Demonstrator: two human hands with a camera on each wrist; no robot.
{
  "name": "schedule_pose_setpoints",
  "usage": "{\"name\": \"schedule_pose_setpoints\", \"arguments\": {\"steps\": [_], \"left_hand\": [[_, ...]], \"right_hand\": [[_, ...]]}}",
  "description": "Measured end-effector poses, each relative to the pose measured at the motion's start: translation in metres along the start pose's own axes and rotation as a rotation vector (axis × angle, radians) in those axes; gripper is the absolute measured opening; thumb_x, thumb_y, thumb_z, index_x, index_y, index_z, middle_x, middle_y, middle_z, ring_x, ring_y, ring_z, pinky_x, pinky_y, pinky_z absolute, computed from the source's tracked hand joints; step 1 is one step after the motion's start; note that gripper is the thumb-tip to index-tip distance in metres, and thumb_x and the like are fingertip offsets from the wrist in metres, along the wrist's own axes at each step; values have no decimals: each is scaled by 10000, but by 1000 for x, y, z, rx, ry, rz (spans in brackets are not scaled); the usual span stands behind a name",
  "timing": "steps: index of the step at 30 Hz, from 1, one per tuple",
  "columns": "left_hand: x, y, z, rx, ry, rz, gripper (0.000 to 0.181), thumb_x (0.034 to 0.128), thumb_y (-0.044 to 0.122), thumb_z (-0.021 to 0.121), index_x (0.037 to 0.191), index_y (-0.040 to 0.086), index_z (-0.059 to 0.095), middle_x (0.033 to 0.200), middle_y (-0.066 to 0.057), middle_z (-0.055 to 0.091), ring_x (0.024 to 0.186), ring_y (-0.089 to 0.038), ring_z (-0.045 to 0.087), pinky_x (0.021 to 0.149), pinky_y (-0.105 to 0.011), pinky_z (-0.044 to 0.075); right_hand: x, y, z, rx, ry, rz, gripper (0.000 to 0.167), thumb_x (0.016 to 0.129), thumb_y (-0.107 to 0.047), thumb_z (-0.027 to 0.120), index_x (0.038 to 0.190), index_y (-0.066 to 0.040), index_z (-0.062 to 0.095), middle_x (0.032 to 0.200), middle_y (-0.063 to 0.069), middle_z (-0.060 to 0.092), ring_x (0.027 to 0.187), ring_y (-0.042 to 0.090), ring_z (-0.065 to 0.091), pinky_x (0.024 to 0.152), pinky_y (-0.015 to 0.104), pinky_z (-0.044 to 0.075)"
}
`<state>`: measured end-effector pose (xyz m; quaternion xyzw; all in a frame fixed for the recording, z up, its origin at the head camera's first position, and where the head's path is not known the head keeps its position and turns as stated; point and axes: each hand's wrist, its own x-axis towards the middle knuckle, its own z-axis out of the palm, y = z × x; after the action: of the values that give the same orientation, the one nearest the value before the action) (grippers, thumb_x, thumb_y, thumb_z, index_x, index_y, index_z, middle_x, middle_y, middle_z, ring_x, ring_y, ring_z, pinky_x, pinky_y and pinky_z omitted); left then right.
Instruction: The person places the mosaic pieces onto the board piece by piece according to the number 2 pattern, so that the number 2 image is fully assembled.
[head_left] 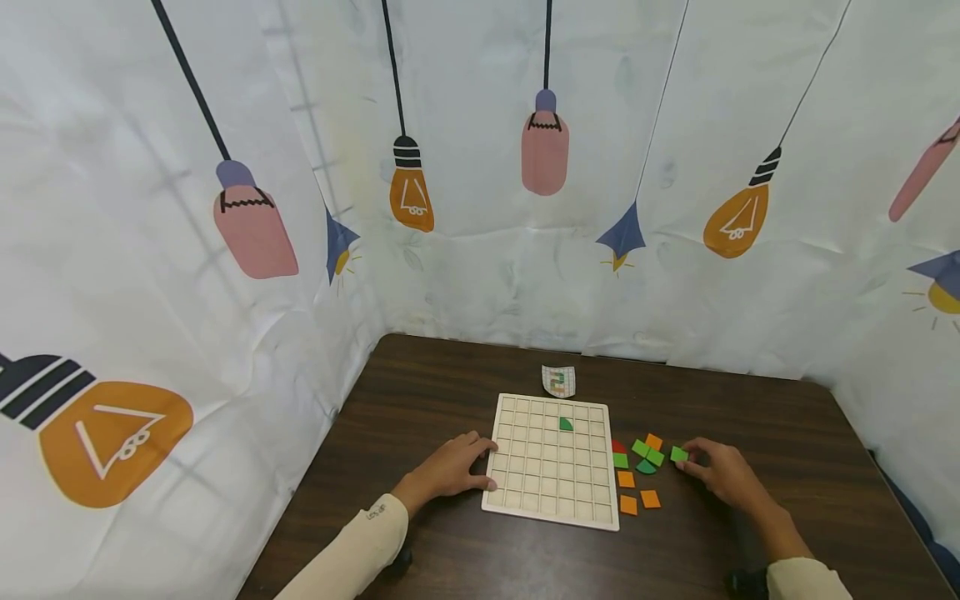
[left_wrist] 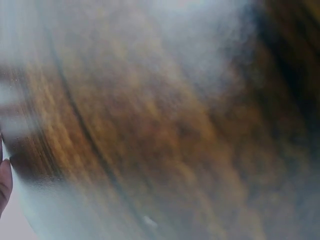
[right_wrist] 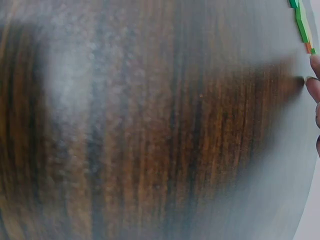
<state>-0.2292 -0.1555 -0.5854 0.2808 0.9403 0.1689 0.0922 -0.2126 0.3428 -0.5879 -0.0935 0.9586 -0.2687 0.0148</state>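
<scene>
"Where was the green tile [head_left: 678, 454]?"

"Out at three o'clock from the board [head_left: 517, 467], in the right hand [head_left: 722, 473]. Thumb and fingers were nearly together, pinching it. Whether it touched the desk [head_left: 427, 375], I couldn't tell."

"And the left hand [head_left: 453, 467]?"

"At the board's nine o'clock side. Its fingers were well apart from the thumb, and the tips of both touched the edge without gripping a tile."

"Was anything on the board?"

"A dark green quarter-round [head_left: 566, 424], in one cell of the grid, between twelve and one o'clock from the middle."

"What lay between the board and the right hand?"

"A loose scatter: orange tiles [head_left: 650, 499], more light green ones [head_left: 655, 457], a rounded green piece [head_left: 646, 467], and a red piece [head_left: 618, 447] just beside the board's edge."

"Farther off?"

"A small printed paper [head_left: 558, 382] near the board, at twelve o'clock. Behind the desk hung a white sheet [head_left: 472, 275] printed with lamps. Both wrist views were mostly blurred desk."
</scene>
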Motion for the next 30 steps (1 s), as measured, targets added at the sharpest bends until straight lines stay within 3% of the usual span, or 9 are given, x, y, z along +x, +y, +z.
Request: {"name": "schedule_pose_setpoints", "arguments": {"steps": [6, 15, 30], "left_hand": [[0, 0, 0, -1, -7, -5, 641, 849, 585, 722, 1365, 238, 566, 1058, 72, 537, 888, -80, 481, 826, -330, 438], [-1, 0, 0, -6, -3, -2, 635, 852, 582, 721, 1364, 240, 567, 1053, 77, 533, 881, -75, 478, 827, -332, 435], [-2, 2, -1, 1, -4, -3, 631, 864, 574, 712, 1374, 234, 566, 1061, 68, 538, 883, -75, 477, 820, -321, 432]], "right_hand": [[0, -1, 1, 14, -3, 12, 293, 898, -159, 747, 1145, -23, 671, 890, 4, 672, 609, 54, 454, 567, 254, 383], [-1, -5, 2, 152, -4, 67, 315, 906, -115, 733, 1189, -8, 648, 931, 62, 681, 589, 90, 544, 521, 282, 472], [7, -24, 4, 273, 93, -1, 330, 908, -150, 755, 1192, -13, 660, 941, 88, 677, 563, 66, 526, 516, 279, 475]]}}
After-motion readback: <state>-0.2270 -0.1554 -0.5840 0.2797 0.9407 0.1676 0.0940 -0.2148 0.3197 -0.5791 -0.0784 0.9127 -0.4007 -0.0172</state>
